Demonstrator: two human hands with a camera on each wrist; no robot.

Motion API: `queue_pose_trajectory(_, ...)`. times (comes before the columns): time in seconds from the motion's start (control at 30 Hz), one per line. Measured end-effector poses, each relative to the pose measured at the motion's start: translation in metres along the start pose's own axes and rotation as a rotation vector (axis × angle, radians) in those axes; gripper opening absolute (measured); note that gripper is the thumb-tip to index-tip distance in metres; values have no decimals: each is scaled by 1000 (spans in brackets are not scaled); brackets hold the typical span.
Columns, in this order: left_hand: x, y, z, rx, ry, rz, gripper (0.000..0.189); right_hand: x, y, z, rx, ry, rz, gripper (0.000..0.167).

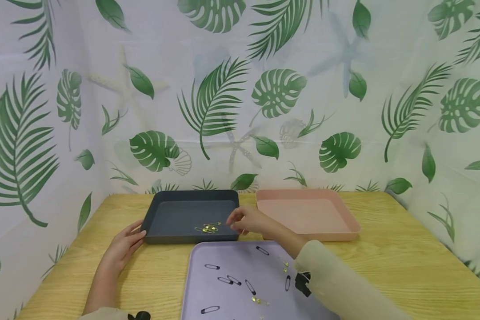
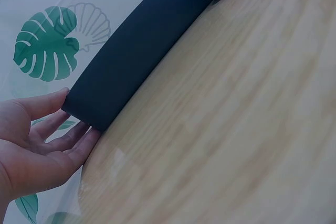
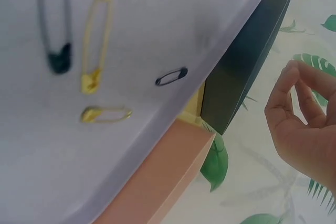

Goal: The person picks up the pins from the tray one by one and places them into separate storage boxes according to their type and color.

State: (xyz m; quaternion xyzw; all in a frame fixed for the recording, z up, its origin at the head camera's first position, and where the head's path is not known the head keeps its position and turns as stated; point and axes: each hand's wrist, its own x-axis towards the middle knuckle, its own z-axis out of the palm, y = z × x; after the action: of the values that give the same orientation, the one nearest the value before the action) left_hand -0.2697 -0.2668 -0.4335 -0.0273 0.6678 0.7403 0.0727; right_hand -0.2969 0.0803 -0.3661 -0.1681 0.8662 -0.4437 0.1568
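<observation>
My left hand [image 1: 122, 246] holds the near left corner of a dark blue-grey tray [image 1: 156, 213]. The left wrist view has its thumb at the rim and the fingers against the lower part of the wall. Several gold safety pins [image 1: 209, 228] lie together in this tray, toward its near right side. Just right of them, over the tray's right edge, is my right hand [image 1: 250, 221] with its fingers loosely bent. Thumb and forefinger come close together in the right wrist view, and no pin shows between them.
A lilac tray [image 1: 200, 253] nearest me carries scattered black safety pins [image 1: 250, 287] and gold safety pins [image 1: 259, 301]. At the back right stands a pink tray [image 1: 304, 213]. All sit on a wood-grain table [image 1: 400, 249] before a leaf-patterned cloth [image 1: 232, 164].
</observation>
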Motion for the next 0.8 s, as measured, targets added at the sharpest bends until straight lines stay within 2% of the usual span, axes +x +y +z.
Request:
queue_pose_trajectory(0.57,-1,-2,-1,-11,-9,2,61,-55,42,-34,-37,-3,-74,13)
queue_pose_trajectory(0.8,-2,0,0,-11,-8,3,60,-74,64,-41,1,3,-47,10)
